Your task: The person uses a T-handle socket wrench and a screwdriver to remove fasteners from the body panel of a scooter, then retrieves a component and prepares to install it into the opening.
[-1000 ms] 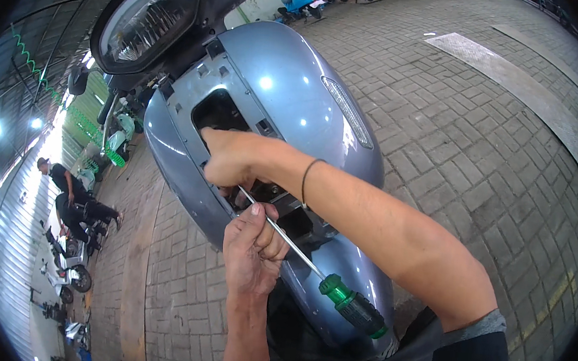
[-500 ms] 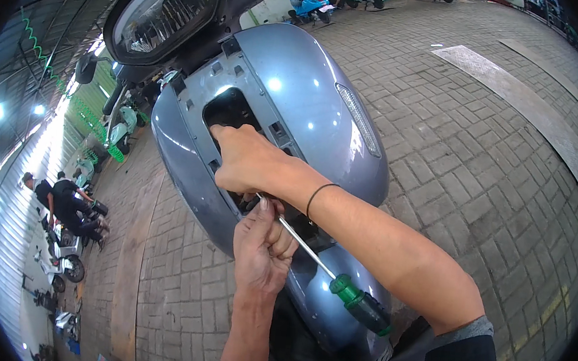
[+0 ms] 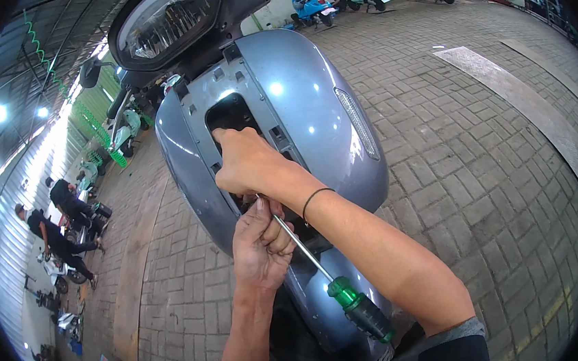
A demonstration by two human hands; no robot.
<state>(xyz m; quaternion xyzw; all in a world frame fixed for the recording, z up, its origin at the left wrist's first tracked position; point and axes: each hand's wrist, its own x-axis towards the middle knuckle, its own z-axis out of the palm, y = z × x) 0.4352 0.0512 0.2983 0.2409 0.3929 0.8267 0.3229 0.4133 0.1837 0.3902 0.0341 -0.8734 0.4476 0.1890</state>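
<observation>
The screwdriver (image 3: 301, 248), with a bare metal shaft and a green and black handle, slants across the scooter's front. My left hand (image 3: 262, 247) is closed, thumb and fingers pinching its shaft near the tip end. The handle hangs free at lower right, and the tip is hidden below my right hand (image 3: 241, 159). That hand crosses over from the right and reaches into the dark opening of the front panel (image 3: 242, 83). Its fingers are mostly hidden inside, so their grip does not show. The panel belongs to a blue-grey scooter (image 3: 282, 59) with its centre cover off.
Above the panel sits the scooter's headlight (image 3: 169, 19). At left, two people in dark clothes (image 3: 57, 236) stand by a white scooter. Metal plates (image 3: 516, 97) lie on the paving at right. More scooters (image 3: 311, 7) are parked at the back.
Both hands and the screwdriver keep nearly the same place, with only a slight shift of the view. The people at left have changed position and stance.
</observation>
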